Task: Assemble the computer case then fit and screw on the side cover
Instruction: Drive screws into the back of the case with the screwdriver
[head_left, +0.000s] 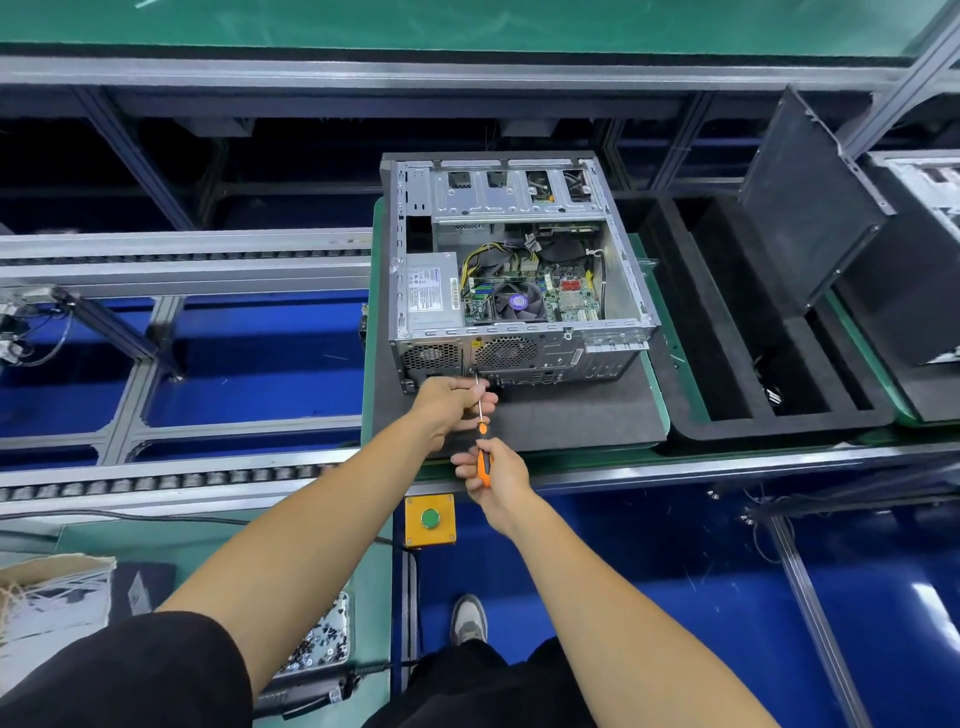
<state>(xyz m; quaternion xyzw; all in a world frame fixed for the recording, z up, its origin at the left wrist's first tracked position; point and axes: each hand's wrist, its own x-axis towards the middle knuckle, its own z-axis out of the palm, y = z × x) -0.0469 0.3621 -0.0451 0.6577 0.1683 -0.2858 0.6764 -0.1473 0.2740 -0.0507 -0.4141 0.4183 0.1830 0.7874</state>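
While the right hand (496, 475) grips the screwdriver (483, 451) handle and the left hand (451, 397) pinches its shaft, keep the tip square to the computer case (519, 270) rear screw

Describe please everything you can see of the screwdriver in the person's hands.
The screwdriver has an orange and black handle and a thin, bare metal shaft. It points away from the person, its tip at the rear panel of the open computer case. The right hand grips the handle; the left hand pinches the shaft near the tip. The tip itself is hidden by fingers.
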